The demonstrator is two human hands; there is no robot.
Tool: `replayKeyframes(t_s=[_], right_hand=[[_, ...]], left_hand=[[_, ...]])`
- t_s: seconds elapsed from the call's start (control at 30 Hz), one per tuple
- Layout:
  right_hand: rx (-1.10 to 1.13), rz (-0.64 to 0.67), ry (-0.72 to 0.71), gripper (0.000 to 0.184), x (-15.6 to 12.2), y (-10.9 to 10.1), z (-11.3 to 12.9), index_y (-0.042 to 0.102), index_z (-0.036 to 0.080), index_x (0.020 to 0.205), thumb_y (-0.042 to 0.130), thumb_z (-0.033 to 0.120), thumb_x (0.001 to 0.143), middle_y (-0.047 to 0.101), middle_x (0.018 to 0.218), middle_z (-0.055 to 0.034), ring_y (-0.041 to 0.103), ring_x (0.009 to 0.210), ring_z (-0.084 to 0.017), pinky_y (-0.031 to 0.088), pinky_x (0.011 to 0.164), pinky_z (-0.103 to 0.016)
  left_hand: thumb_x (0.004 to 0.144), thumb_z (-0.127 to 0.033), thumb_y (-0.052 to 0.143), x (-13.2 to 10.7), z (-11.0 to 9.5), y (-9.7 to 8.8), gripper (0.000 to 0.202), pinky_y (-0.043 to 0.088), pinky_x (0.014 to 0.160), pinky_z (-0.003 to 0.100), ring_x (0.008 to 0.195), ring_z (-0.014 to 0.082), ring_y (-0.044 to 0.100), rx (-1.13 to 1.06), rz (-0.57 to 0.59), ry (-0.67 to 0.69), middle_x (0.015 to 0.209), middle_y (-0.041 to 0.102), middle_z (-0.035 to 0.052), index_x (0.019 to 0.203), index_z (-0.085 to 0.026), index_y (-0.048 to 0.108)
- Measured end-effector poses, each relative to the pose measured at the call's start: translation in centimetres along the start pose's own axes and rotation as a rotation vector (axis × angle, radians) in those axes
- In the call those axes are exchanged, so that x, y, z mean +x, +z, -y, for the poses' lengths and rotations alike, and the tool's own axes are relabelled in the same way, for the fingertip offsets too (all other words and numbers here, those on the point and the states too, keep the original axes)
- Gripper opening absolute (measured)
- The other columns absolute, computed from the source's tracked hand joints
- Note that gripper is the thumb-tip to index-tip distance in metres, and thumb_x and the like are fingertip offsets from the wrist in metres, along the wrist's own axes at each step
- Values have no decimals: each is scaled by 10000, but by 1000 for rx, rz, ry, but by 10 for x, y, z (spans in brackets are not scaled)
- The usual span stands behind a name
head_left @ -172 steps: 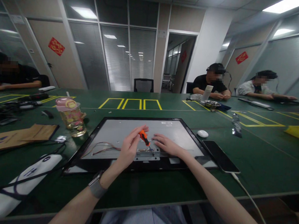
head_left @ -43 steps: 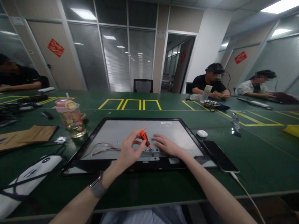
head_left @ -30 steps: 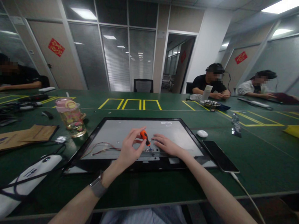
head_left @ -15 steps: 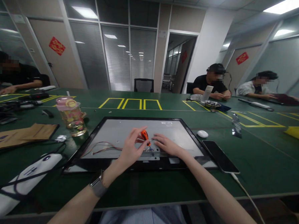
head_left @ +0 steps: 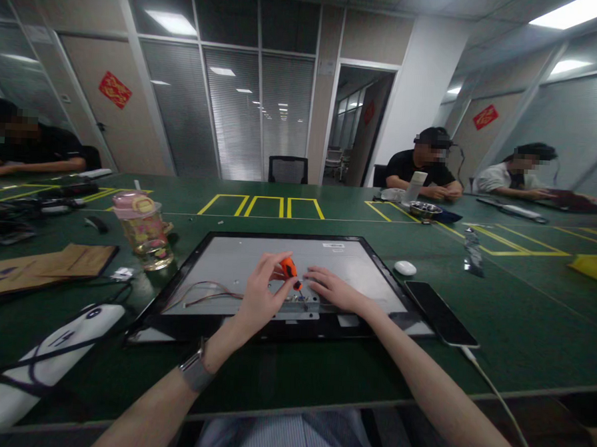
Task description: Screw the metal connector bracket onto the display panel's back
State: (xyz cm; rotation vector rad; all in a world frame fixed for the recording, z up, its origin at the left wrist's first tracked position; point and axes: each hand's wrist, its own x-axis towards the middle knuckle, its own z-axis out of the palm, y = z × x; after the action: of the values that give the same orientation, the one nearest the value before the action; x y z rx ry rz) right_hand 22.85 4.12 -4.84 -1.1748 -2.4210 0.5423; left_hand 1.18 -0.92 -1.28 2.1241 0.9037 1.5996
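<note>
My left hand [head_left: 263, 290] grips an orange-and-black screwdriver [head_left: 289, 268], its fingers curled round the handle. The screwdriver tilts, and its tip points down at a small metal bracket [head_left: 299, 305] near the front edge of a flat display panel [head_left: 271, 262]. Whether the tip sits in a screw is too small to tell. Just right of the bracket, my right hand [head_left: 335, 291] lies on the panel with fingers stretched out and holds nothing. Thin wires [head_left: 205, 290] run over the panel's grey back, left of my left hand.
A pink-lidded bottle [head_left: 145, 232], cardboard [head_left: 40, 273] and a white device wrapped in black cable [head_left: 66, 348] lie left. On the right are a white earbud case [head_left: 405, 268] and a phone [head_left: 441, 314] with a cable plugged in. Several people sit across the green table [head_left: 519, 308].
The screwdriver handle has turned slightly within my left hand's fingers. My right hand and the panel stay in place. The person at far left has drawn a hand back.
</note>
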Motion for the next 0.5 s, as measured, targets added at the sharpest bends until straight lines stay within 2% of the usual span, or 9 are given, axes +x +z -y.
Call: replayKeyframes(t_s=[0.13,0.2,0.37,0.5], right_hand=[[2,-6,17,522,1,1,-2,494,187,1256,305,509,891,414,1377,-112,358,1283,-230,253,1072,-390],[9,-7,23,521,1,2,-2,485,198,1265,307,512,889,408,1383,-106,358,1282,-235,248,1074,-399],[19,3,9,517,0,0,-1,500,193,1252,307,508,891,409,1384,-109,347,1288,-238,252,1072,-394],[12,1,20,519,0,0,0,485,207,1265,297,514,891,396,1393,-100,354,1285,-236,254,1070,-399]], left_hand=[[823,-144,511,1,-3,0,354,537,791,316,934,170,598,-79,34,2,1117,474,86,1170,-196,459],[835,-143,497,0,-3,1,359,544,771,303,906,160,611,-108,49,-2,1119,481,90,1185,-198,444],[814,-179,567,1,1,-1,362,552,740,286,828,143,612,-24,54,1,974,557,47,1163,-219,480],[834,-141,505,3,0,-4,424,536,806,332,895,167,617,-69,134,-6,1073,540,86,1242,-212,415]])
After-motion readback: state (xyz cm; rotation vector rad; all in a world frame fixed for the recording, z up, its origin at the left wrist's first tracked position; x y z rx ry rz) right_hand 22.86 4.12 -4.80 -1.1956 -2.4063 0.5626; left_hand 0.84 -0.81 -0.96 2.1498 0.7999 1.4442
